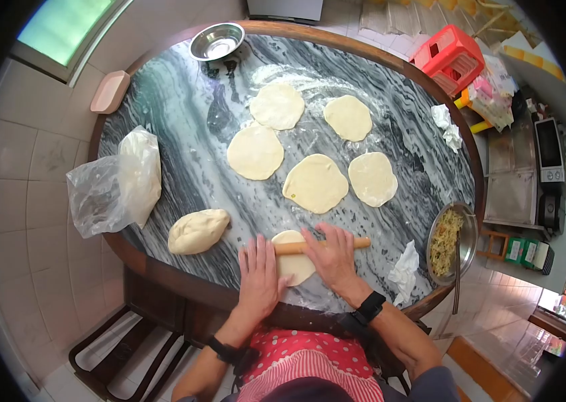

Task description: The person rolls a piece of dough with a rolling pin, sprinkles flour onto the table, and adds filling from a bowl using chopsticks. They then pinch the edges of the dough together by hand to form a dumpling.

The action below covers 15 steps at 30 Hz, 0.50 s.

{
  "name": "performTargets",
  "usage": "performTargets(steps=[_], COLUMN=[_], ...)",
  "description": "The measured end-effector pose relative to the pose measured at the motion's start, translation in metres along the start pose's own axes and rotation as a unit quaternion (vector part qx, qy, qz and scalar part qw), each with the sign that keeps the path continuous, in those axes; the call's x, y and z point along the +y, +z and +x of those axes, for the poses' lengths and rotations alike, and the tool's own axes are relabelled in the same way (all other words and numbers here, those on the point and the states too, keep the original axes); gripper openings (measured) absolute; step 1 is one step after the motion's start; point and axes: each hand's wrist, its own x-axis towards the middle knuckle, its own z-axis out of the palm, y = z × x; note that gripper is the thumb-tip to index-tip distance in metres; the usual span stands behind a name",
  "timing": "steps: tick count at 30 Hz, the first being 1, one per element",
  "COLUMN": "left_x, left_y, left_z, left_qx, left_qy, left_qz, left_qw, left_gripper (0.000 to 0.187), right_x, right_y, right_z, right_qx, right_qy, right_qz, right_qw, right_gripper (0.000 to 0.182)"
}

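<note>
My left hand [261, 275] lies at the left end of the wooden rolling pin [291, 248], its fingers stretched out flat and its thumb at the dough's edge. My right hand [334, 258] rests across the pin nearer its right end, fingers extended over it and thumb apart. Beneath the pin is a small flattened dough piece [294, 269], partly hidden by pin and hands. Beyond it lie several rolled dough rounds, the closest being one [315, 183] straight ahead and another [373, 179] to its right. An unrolled dough lump [198, 232] sits left of my left hand.
The marbled table [189, 161] has a metal bowl [217, 42] at its far left edge. Plastic bags [119, 177] lie at the left. Right: a bowl of shredded food [448, 241] with chopsticks, and crumpled tissues [404, 271]. A red stool [449, 59] stands beyond.
</note>
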Motion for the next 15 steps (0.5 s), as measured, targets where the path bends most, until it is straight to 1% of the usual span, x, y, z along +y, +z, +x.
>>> performTargets(steps=[1,4,6,10,12,13,15], left_x=[-0.002,-0.006,-0.007,-0.016,-0.019,-0.021,-0.022], left_y=[-0.004,-0.011,-0.012,-0.020,-0.027,-0.029,-0.034], left_z=[0.009,0.023,0.024,0.049,0.056,0.060,0.066], left_qx=[-0.001,-0.005,-0.026,-0.015,-0.020,-0.019,-0.046], left_qy=[0.000,0.011,0.015,0.028,0.064,0.064,0.085], left_qz=[0.000,0.010,0.026,0.040,0.019,0.019,0.028], left_qw=[1.000,1.000,0.999,0.999,0.998,0.998,0.995], left_gripper=[0.091,0.095,0.105,0.112,0.116,0.116,0.123], right_x=[-0.001,0.001,0.004,0.002,0.000,-0.001,-0.002], right_y=[0.000,-0.001,-0.003,-0.004,-0.002,-0.001,-0.001], right_z=[0.000,-0.003,0.005,0.009,0.007,0.006,0.005], right_qx=[0.009,0.002,0.004,0.004,0.008,0.011,0.005], right_qy=[0.011,0.001,-0.002,0.007,0.011,0.016,0.012], right_qz=[-0.001,-0.017,-0.015,-0.030,-0.038,-0.047,-0.049], right_qw=[1.000,1.000,1.000,1.000,0.999,0.999,0.999], right_gripper=[0.053,0.051,0.051,0.052,0.053,0.054,0.054])
